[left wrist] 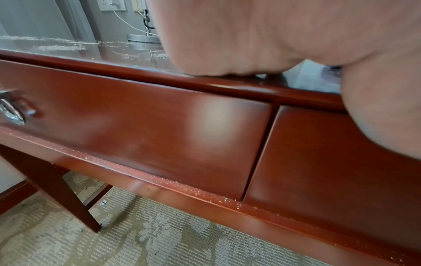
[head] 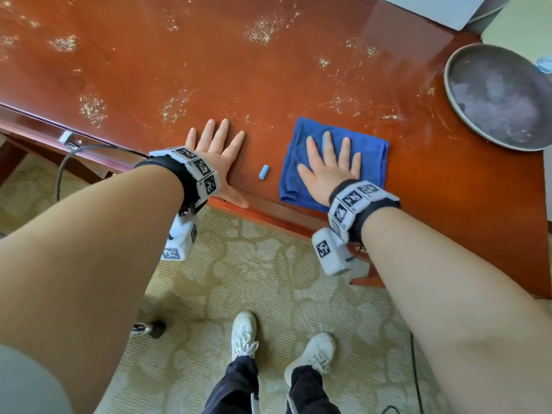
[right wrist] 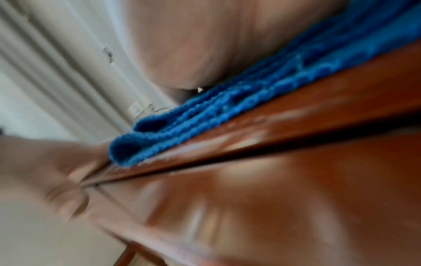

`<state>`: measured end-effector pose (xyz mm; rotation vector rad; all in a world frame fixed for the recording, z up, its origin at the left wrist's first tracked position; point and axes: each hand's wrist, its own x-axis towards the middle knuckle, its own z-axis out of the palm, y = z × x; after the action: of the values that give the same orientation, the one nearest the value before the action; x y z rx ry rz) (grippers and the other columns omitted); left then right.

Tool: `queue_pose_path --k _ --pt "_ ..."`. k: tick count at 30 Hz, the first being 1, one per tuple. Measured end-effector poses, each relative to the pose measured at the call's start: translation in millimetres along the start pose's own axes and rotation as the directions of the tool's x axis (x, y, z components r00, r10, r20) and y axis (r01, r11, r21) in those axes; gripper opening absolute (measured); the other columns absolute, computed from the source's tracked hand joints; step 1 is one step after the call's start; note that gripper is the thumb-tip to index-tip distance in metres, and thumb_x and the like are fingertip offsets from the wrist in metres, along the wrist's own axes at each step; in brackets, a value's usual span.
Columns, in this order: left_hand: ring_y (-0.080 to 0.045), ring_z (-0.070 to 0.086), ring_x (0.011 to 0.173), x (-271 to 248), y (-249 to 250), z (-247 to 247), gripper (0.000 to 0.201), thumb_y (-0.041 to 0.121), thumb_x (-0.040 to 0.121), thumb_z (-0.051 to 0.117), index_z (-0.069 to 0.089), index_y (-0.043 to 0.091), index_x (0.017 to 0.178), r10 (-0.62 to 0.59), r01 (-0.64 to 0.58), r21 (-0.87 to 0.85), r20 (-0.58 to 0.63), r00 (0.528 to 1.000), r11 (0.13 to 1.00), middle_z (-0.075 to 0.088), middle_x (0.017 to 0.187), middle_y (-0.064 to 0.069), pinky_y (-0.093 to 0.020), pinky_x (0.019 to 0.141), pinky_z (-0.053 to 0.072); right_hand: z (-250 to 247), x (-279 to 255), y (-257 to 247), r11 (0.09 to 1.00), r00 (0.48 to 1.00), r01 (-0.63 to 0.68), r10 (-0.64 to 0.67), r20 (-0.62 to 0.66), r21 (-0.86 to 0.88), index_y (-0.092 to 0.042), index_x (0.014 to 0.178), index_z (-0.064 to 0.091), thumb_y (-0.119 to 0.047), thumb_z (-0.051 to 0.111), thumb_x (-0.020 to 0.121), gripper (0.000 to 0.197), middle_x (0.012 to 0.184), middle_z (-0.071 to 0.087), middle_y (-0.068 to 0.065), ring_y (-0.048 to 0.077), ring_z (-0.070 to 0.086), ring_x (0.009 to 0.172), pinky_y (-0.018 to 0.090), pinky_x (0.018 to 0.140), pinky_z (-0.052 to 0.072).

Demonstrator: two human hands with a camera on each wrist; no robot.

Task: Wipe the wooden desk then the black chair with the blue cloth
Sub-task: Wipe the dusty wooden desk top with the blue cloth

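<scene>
Blue terry cloth [head: 367, 144], folded to a rough square, several layers thick at the edge in the right wrist view [right wrist: 205, 115]; flat on the near edge of the tabletop, right of centre.

Glossy reddish-brown wooden tabletop [head: 209, 70], strewn with patches of pale yellowish crumbs [head: 92, 109]. Drawer front with metal handle [left wrist: 11, 111] below the edge at left. Small light-blue capsule-shaped object [head: 264, 172] between the hands, touching neither. Round grey metal tray [head: 501, 97] at far right, well apart from the cloth. Beige patterned carpet [head: 268, 264] beneath; white sneakers [head: 245, 333] and dark trousers near bottom centre.

Left hand [head: 215, 150]: released, palm down on bare wood, fingers straight and spread, thumb along the near edge. Right hand [head: 331, 165]: released, flat on the cloth, fingers spread, pressing it to the tabletop. Marker-covered wrist bands [head: 197, 168] on both forearms.
</scene>
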<state>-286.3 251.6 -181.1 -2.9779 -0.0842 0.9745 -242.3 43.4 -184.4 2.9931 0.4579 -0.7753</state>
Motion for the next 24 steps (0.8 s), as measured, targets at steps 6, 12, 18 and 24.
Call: queue_pose_path --k 6,12,18,24 --pt "-0.029 -0.026 0.14 1 2 0 0.139 0.062 0.06 0.077 -0.026 0.025 0.144 -0.011 0.011 0.056 -0.013 1.0 0.998 -0.031 0.152 -0.007 -0.049 0.115 -0.009 8 -12 -20 0.894 0.922 0.378 -0.386 0.017 -0.239 -0.035 0.148 -0.007 -0.049 0.018 0.099 0.057 0.156 -0.017 -0.005 0.027 -0.018 0.143 0.048 0.113 -0.01" --pt "-0.031 -0.024 0.141 1 4 0 0.134 0.061 0.064 0.075 -0.025 0.023 0.145 -0.023 0.025 0.093 -0.023 0.999 0.995 -0.03 0.152 -0.009 -0.05 0.115 -0.008 13 -35 27 0.891 0.908 0.419 -0.405 0.108 -0.178 -0.036 0.148 -0.006 -0.046 0.01 0.1 0.052 0.156 -0.018 -0.007 0.02 -0.021 0.142 0.039 0.112 -0.017" --pt "-0.031 -0.023 0.141 11 -1 10 0.125 0.042 0.075 0.075 -0.028 0.025 0.143 -0.026 0.035 0.12 -0.069 0.997 0.992 -0.03 0.152 -0.008 -0.05 0.114 -0.006 13 -27 48 0.999 0.999 0.011 -0.013 -0.047 -0.036 -0.035 0.148 -0.005 -0.045 0.012 0.1 0.052 0.156 -0.016 -0.008 0.02 -0.017 0.143 0.042 0.115 -0.01" --pt "-0.032 -0.019 0.142 14 0 15 0.119 0.038 0.079 0.072 -0.026 0.025 0.144 -0.033 0.048 0.153 -0.102 0.994 0.987 -0.027 0.153 -0.008 -0.051 0.114 -0.003 7 -3 2 0.996 0.994 -0.087 0.089 -0.065 0.037 -0.034 0.148 -0.008 -0.048 0.009 0.098 0.055 0.156 -0.018 -0.006 0.029 -0.019 0.142 0.05 0.115 -0.01"
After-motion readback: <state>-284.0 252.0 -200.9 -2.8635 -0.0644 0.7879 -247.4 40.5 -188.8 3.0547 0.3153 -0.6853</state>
